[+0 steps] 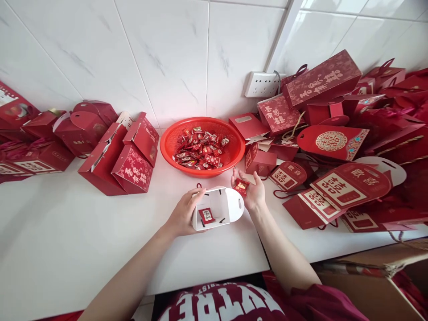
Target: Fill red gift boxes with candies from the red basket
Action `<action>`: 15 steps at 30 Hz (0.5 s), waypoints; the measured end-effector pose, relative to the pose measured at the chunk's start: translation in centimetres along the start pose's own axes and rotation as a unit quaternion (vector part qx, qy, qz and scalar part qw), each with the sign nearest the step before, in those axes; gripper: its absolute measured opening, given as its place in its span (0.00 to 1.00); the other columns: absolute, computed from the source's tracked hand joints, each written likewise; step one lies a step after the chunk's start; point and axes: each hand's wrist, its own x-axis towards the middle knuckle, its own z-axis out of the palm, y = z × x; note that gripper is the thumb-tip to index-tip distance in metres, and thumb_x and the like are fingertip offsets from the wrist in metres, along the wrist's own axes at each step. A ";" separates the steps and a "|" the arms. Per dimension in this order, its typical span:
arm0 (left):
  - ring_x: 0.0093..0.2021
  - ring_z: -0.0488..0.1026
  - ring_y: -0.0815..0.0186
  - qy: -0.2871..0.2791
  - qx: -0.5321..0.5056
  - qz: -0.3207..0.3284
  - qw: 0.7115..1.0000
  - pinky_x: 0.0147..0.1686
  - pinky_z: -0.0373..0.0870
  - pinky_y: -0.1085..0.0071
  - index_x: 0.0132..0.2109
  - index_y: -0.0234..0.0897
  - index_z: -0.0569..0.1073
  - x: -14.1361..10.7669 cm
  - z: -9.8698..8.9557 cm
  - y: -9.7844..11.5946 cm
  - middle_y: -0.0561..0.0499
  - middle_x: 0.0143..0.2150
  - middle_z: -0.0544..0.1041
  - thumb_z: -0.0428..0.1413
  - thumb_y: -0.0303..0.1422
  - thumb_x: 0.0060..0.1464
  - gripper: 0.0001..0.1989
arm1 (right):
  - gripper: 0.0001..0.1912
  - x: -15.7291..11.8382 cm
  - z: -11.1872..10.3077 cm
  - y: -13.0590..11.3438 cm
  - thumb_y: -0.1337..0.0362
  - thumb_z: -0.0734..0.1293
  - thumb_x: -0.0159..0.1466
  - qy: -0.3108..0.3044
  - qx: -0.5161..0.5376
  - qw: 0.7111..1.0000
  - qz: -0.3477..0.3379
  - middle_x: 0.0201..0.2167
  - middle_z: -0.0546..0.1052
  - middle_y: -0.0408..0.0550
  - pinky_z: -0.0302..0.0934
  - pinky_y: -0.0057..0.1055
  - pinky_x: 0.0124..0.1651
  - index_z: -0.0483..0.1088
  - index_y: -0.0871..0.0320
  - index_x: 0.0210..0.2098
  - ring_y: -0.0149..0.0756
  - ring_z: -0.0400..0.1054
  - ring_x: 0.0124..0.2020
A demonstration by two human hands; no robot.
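Maroon shirt (230, 301) nearest, desk (200, 258) beyond. Left hand (183, 211) clamped around side of open box (217, 200) — firm grip best, yet light enough to spare thin walls, with mouth facing up. Right hand (256, 194) palm up, fingers apart; slight cupping should stop red-gold sweet (241, 187) slipping. Sweet lies on right hand's fingers, just beside box — wrapped packet (207, 216) inside box, red basket (202, 174) beyond both hands.

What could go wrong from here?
The candy lies loose on the open right hand, so it might slip off. The white flap sticks out toward that hand and could knock it. The left hand holds the box by one side, so the box could tip.
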 end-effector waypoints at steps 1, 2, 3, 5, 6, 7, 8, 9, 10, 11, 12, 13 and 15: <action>0.64 0.63 0.44 0.008 0.006 0.006 1.000 0.58 0.68 0.47 0.73 0.47 0.42 0.0 0.0 -0.1 0.38 0.65 0.60 0.69 0.41 0.44 0.58 | 0.21 -0.1 0.2 0.2 0.51 0.54 0.71 0.003 0.026 1.000 0.017 0.47 0.77 0.60 0.74 0.42 0.47 0.66 0.61 0.48 0.43 0.74 0.49; 0.63 0.63 0.44 0.016 0.012 0.012 1.000 0.57 0.68 0.47 0.73 0.46 0.42 0.0 0.0 -0.2 0.37 0.64 0.60 0.69 0.41 0.43 0.58 | 0.22 -0.3 0.4 0.4 0.50 0.56 0.70 0.002 0.039 0.999 0.028 0.49 0.76 0.62 0.74 0.46 0.48 0.65 0.63 0.50 0.46 0.73 0.51; 0.62 0.63 0.44 0.027 0.019 0.016 0.999 0.57 0.69 0.47 0.73 0.46 0.43 0.0 0.1 -0.3 0.37 0.64 0.60 0.69 0.41 0.43 0.58 | 0.23 -0.4 0.6 0.6 0.50 0.57 0.70 0.000 0.045 0.998 0.034 0.50 0.75 0.63 0.74 0.48 0.48 0.64 0.64 0.52 0.49 0.73 0.53; 0.62 0.64 0.44 0.051 0.027 0.023 0.998 0.56 0.69 0.46 0.73 0.46 0.44 -0.1 0.1 -0.7 0.37 0.64 0.60 0.69 0.41 0.43 0.57 | 0.23 -0.8 0.9 0.8 0.51 0.58 0.70 0.010 0.050 0.998 0.039 0.50 0.75 0.65 0.75 0.49 0.46 0.63 0.64 0.54 0.50 0.73 0.53; 0.62 0.63 0.43 0.063 0.026 0.025 0.997 0.56 0.68 0.46 0.73 0.46 0.44 -0.1 0.2 -0.8 0.38 0.64 0.60 0.69 0.40 0.43 0.57 | 0.23 -0.9 1.1 0.9 0.52 0.57 0.70 0.022 0.052 0.998 0.041 0.50 0.75 0.65 0.76 0.48 0.44 0.63 0.64 0.54 0.50 0.73 0.52; 0.62 0.63 0.43 0.076 0.019 0.023 0.997 0.57 0.68 0.46 0.73 0.46 0.44 -0.1 0.2 -1.0 0.38 0.64 0.60 0.68 0.40 0.43 0.57 | 0.23 -1.0 1.2 0.9 0.53 0.57 0.70 0.036 0.055 0.997 0.043 0.49 0.76 0.65 0.76 0.46 0.43 0.63 0.64 0.54 0.49 0.74 0.52; 0.62 0.63 0.42 0.090 0.008 0.018 0.996 0.57 0.67 0.46 0.73 0.46 0.44 -0.1 0.2 -1.1 0.37 0.64 0.59 0.68 0.39 0.44 0.57 | 0.22 -1.0 1.3 0.9 0.53 0.57 0.70 0.048 0.059 0.996 0.044 0.49 0.76 0.66 0.76 0.44 0.42 0.62 0.64 0.54 0.49 0.75 0.51; 0.62 0.63 0.42 0.104 -0.005 0.014 0.994 0.57 0.67 0.45 0.73 0.45 0.44 -0.2 0.3 -1.2 0.37 0.64 0.58 0.69 0.39 0.43 0.57 | 0.22 -1.0 1.3 0.9 0.54 0.56 0.70 0.056 0.065 0.995 0.043 0.48 0.76 0.66 0.77 0.43 0.41 0.62 0.65 0.54 0.48 0.75 0.50; 0.62 0.63 0.42 0.118 -0.016 0.010 0.993 0.57 0.67 0.45 0.73 0.45 0.44 -0.2 0.3 -1.3 0.37 0.64 0.58 0.69 0.39 0.43 0.57 | 0.21 -1.0 1.3 0.9 0.55 0.56 0.70 0.060 0.073 0.995 0.041 0.47 0.76 0.66 0.77 0.41 0.40 0.62 0.65 0.54 0.47 0.76 0.48; 0.62 0.63 0.42 0.131 -0.021 0.009 0.991 0.57 0.67 0.45 0.73 0.45 0.44 -0.2 0.3 -1.4 0.37 0.63 0.58 0.69 0.39 0.43 0.58 | 0.19 -1.0 1.3 0.9 0.57 0.56 0.71 0.062 0.081 0.994 0.040 0.45 0.77 0.64 0.77 0.37 0.38 0.62 0.65 0.54 0.44 0.77 0.45; 0.61 0.64 0.42 0.143 -0.019 0.011 0.990 0.57 0.68 0.45 0.72 0.46 0.45 -0.3 0.3 -1.5 0.38 0.63 0.58 0.70 0.39 0.42 0.58 | 0.17 -1.0 1.3 0.9 0.60 0.55 0.71 0.062 0.088 0.993 0.041 0.41 0.78 0.61 0.77 0.33 0.35 0.62 0.64 0.53 0.40 0.78 0.40; 0.61 0.64 0.42 0.152 -0.012 0.016 0.988 0.57 0.67 0.45 0.72 0.48 0.46 -0.3 0.2 -1.5 0.38 0.63 0.58 0.70 0.39 0.41 0.57 | 0.16 -1.0 1.3 0.9 0.62 0.55 0.70 0.058 0.093 0.993 0.046 0.36 0.78 0.56 0.75 0.28 0.31 0.63 0.64 0.52 0.35 0.77 0.33; 0.62 0.64 0.42 0.168 0.002 0.027 0.985 0.58 0.67 0.44 0.72 0.52 0.47 -0.4 0.1 -1.5 0.39 0.63 0.58 0.71 0.39 0.40 0.58 | 0.13 -1.0 1.2 0.8 0.65 0.56 0.69 0.051 0.082 0.994 0.055 0.26 0.75 0.46 0.70 0.20 0.23 0.66 0.62 0.49 0.29 0.71 0.22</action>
